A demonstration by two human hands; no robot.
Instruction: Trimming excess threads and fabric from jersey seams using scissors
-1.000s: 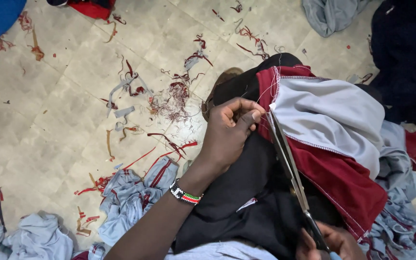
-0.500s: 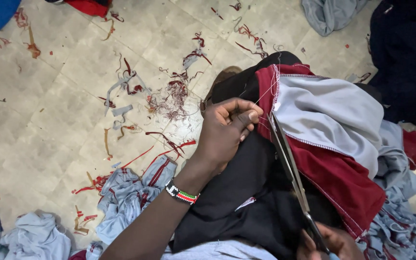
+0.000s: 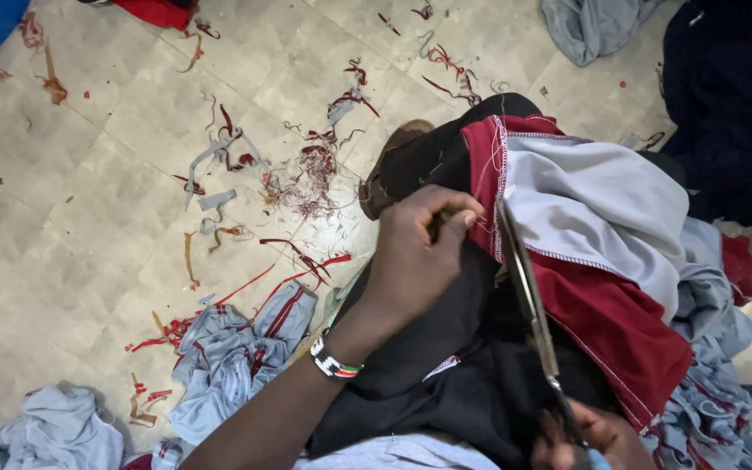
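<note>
My left hand (image 3: 419,252) pinches the seamed edge of a dark red and grey garment (image 3: 602,235) that lies over my lap on black cloth (image 3: 446,365). A beaded band sits on that wrist. My right hand (image 3: 589,439), at the bottom edge and partly cut off, grips the handles of long metal scissors (image 3: 528,292). The blades point up along the white-stitched red edge, their tip beside my left fingers. A brown shoe (image 3: 389,165) shows beyond the cloth.
Red and grey thread and fabric scraps (image 3: 306,174) litter the pale tiled floor. Light blue garments (image 3: 237,357) lie at the lower left and right. A dark navy heap (image 3: 733,104) sits at the upper right, a grey cloth (image 3: 594,26) at the top.
Both hands hold almost still. My left fingers shift slightly on the red edge and the scissors stay along the seam.
</note>
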